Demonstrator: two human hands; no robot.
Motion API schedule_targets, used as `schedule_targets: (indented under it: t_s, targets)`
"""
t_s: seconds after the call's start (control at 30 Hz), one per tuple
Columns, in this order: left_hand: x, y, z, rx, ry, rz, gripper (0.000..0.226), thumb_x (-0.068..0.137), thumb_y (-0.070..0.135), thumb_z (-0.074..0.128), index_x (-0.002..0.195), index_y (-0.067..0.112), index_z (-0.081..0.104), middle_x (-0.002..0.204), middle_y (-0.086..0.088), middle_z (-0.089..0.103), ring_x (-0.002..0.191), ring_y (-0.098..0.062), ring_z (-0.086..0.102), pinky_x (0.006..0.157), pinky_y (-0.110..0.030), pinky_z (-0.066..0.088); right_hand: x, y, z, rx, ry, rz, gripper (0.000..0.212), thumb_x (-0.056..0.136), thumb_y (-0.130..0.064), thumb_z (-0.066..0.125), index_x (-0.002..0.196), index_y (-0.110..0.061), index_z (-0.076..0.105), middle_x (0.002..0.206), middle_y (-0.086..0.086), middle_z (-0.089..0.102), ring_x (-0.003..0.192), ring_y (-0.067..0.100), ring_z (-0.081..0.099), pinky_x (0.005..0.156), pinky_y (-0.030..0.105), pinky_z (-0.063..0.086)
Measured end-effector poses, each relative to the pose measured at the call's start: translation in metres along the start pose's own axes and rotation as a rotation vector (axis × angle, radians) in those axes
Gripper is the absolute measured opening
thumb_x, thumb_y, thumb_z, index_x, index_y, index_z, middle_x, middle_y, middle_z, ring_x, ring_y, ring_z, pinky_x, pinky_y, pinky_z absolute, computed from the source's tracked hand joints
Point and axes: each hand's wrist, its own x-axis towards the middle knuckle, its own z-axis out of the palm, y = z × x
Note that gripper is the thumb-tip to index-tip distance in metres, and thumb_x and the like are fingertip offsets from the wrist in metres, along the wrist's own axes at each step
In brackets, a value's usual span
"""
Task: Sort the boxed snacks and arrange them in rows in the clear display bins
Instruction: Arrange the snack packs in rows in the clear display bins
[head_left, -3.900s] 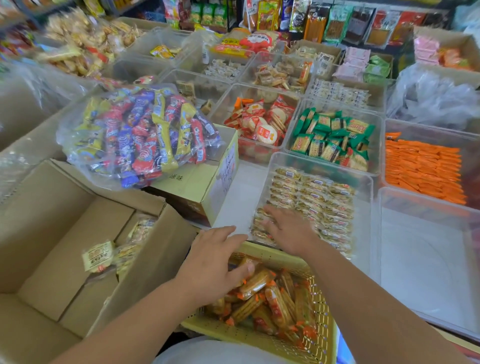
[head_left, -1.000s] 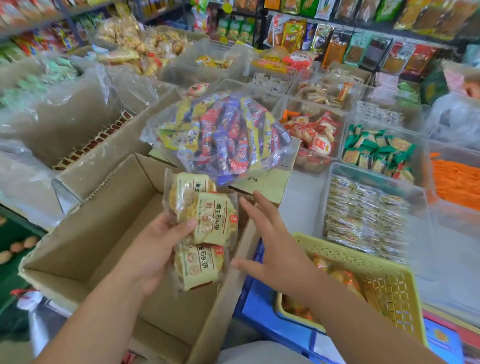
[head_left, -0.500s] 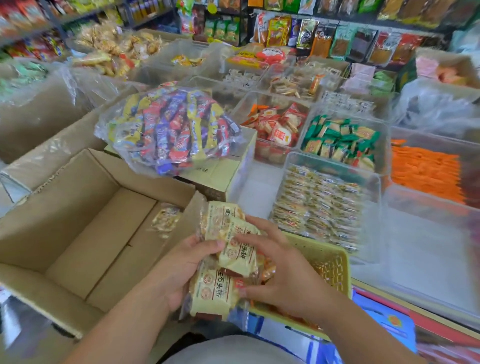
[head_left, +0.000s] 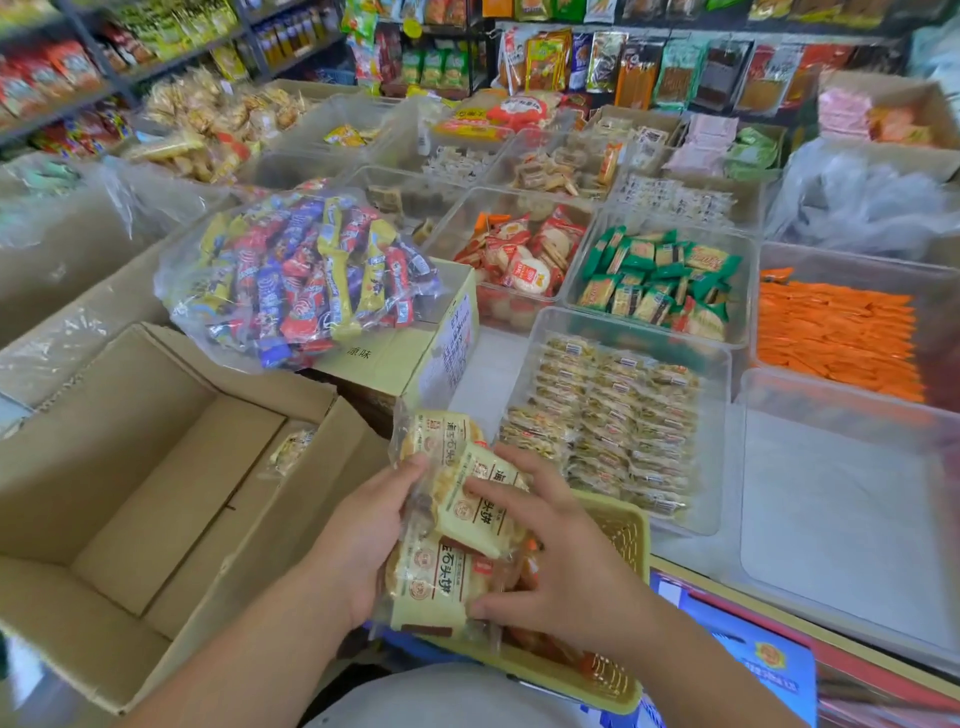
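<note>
Left hand (head_left: 363, 535) and right hand (head_left: 566, 556) grip one bundle of three cream snack packs (head_left: 441, 587), near centre. One open cardboard box (head_left: 130, 493) near left; one clear bin (head_left: 639, 335) of rowed packs far right; one yellow basket (head_left: 621, 525) beneath bundle; one loose pack (head_left: 291, 449) in box.

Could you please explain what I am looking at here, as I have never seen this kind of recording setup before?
There is no machine here: a person wears one wide-angle camera on the head, looking down at their own bare hands. The left hand and right hand together hold a stack of cream snack packets over a yellow basket. To the left stands an open cardboard box. Ahead, a clear bin holds rows of small packets, and a bag of mixed sweets lies on a closed carton.
</note>
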Motion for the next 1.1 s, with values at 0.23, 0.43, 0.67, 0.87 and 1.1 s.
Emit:
schedule_targets:
  t_s: [0.23,0.43,0.67,0.87,1.1]
  targets:
    - [0.022,0.005,0.01,0.013,0.09,0.005,0.027,0.099,0.05,0.062,0.103,0.03,0.08,0.102,-0.015,0.08,0.087,-0.039,0.078,0.063,-0.052,0.062,0.0,0.015,-0.02,-0.294,0.078,-0.01,0.077,0.079,-0.007,0.073,0.145,-0.04,0.051,0.161,-0.016,0.025,0.114,0.008,0.058,0.085,0.027,0.057]
    - [0.043,0.006,0.008,-0.066,0.114,0.009,0.026,0.099,0.05,0.062,0.103,0.031,0.079,0.101,-0.015,0.08,0.089,-0.039,0.078,0.071,-0.06,0.062,0.02,0.029,-0.053,-0.386,0.234,0.088,0.061,0.083,-0.006,0.073,0.136,-0.035,0.061,0.147,-0.007,0.051,0.1,0.008,0.063,0.077,0.037,0.058]
    - [0.055,0.008,-0.004,-0.255,0.139,0.029,0.029,0.096,0.044,0.067,0.112,0.022,0.077,0.103,-0.018,0.079,0.089,-0.041,0.077,0.063,-0.06,0.061,0.084,0.075,-0.096,-0.515,0.407,0.249,0.019,0.094,-0.031,0.069,0.086,-0.015,0.067,0.093,-0.004,0.065,0.075,0.021,0.061,0.065,0.029,0.052]
    - [0.058,0.002,-0.007,-0.265,0.103,0.039,0.028,0.1,0.045,0.059,0.097,0.029,0.081,0.106,-0.013,0.079,0.094,-0.036,0.077,0.069,-0.058,0.062,0.14,0.114,-0.078,-0.719,0.106,0.491,0.04,0.092,-0.042,0.067,0.065,-0.025,0.042,0.077,-0.001,0.047,0.071,0.024,0.057,0.052,0.028,0.039]
    - [0.058,-0.005,-0.022,-0.315,0.116,0.036,0.029,0.098,0.044,0.06,0.113,0.026,0.077,0.11,-0.015,0.078,0.097,-0.037,0.077,0.064,-0.054,0.062,0.163,0.125,-0.056,-0.329,-0.085,0.661,0.067,0.091,-0.061,0.058,0.144,-0.021,0.049,0.141,0.009,0.056,0.115,0.03,0.058,0.083,0.034,0.047]
